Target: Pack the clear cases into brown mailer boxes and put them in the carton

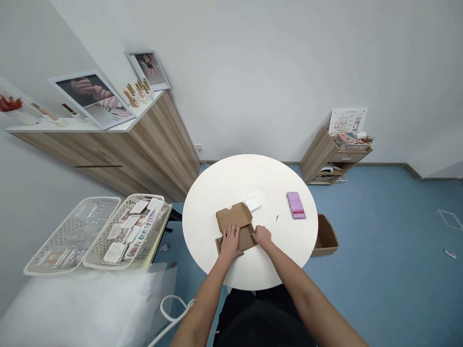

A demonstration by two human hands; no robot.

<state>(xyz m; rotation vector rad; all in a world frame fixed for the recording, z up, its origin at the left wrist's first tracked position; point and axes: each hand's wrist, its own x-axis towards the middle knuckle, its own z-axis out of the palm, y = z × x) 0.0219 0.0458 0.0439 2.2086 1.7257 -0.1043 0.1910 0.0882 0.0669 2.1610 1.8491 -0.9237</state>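
A brown cardboard box (235,218) lies unfolded on the white round table (210,193), its lid panel tilted back and side flaps sticking out. With fingers spread, my left hand (230,245) presses flat on the inside of the box near its left part. The fingers of my right hand (262,235) are curled closed at the right edge of the box, on a side flap. A small white square item (252,204) rests just behind the box, partly covered by it.
On the table's right side lies a blurred purple item (296,206). A brown bin (325,236) stands on the floor right of the table. White baskets (142,195) of packets are at the left, below a wooden cabinet (159,140). A small shelf unit (318,154) stands behind right.
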